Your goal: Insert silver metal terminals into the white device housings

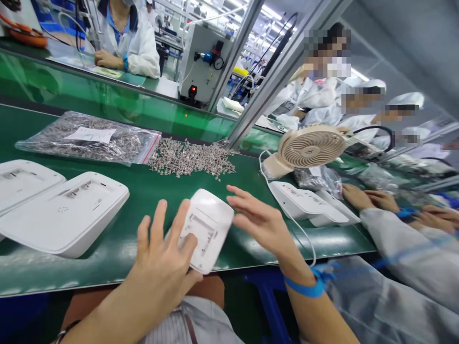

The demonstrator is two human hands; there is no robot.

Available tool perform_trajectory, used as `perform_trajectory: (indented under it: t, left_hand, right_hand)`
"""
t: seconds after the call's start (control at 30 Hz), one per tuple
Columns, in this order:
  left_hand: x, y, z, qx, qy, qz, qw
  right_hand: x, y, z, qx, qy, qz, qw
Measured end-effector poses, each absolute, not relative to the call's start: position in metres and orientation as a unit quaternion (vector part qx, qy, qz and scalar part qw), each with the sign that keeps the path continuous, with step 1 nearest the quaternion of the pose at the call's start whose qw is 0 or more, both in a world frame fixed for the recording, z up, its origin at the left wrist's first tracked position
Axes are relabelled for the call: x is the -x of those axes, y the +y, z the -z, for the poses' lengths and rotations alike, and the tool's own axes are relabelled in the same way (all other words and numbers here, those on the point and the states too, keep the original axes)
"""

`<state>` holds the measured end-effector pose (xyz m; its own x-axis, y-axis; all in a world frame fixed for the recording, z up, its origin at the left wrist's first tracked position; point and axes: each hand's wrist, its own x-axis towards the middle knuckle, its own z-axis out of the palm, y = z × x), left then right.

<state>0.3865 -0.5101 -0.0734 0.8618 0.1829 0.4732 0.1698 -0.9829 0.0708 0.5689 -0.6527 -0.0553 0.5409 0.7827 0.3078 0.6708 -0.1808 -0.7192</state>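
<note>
A white plastic housing with rounded corners and a recessed compartment tilts at the front edge of the green work surface. My left hand grips it from the left, one fingertip bent onto the compartment and the other fingers stretched along or beyond its left side. My right hand, wearing a blue wrist strap, is open with its fingers spread by the housing's right edge. Whether those fingertips touch it I cannot tell. Behind the housing lies a loose pile of small metal parts.
Larger white housings lie at left, near a bag of metal parts. A beige fan with a trailing white cable stands right, beside more white housings. Co-workers' hands rest farther right; another person sits across the green barrier.
</note>
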Motion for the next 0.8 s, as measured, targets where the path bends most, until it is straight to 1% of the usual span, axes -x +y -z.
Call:
perform_trajectory:
  t: [0.03,0.1,0.2,0.27,0.33,0.47,0.67,0.8]
  left_hand:
    - [-0.387,-0.512,0.074,-0.960,0.116,-0.254,-0.008]
    - [-0.387,-0.515,0.076,-0.953,0.143,-0.267,-0.023]
    - [-0.386,-0.517,0.082,-0.957,0.095,-0.270,0.047]
    - [-0.387,-0.517,0.087,-0.957,0.067,-0.270,0.076]
    - [-0.390,-0.517,0.091,-0.956,0.063,-0.278,0.065]
    - [-0.402,-0.516,0.096,-0.951,0.087,-0.297,-0.015]
    - [-0.420,-0.513,0.101,-0.916,0.138,-0.320,-0.198]
    - [-0.424,-0.504,0.109,-0.880,0.101,-0.403,-0.229]
  right_hand:
    - [-0.581,-0.642,0.057,0.783,-0.439,-0.048,0.437]
    - [-0.607,-0.622,0.065,0.834,-0.387,-0.017,0.393]
    - [-0.637,-0.596,0.076,0.876,-0.377,0.030,0.299]
    - [-0.646,-0.584,0.081,0.875,-0.399,0.045,0.269]
    - [-0.649,-0.578,0.084,0.868,-0.419,0.050,0.262]
    - [-0.646,-0.575,0.088,0.868,-0.421,0.064,0.257]
    - [-0.644,-0.576,0.095,0.854,-0.440,0.074,0.268]
    - [-0.646,-0.573,0.099,0.853,-0.428,0.077,0.288]
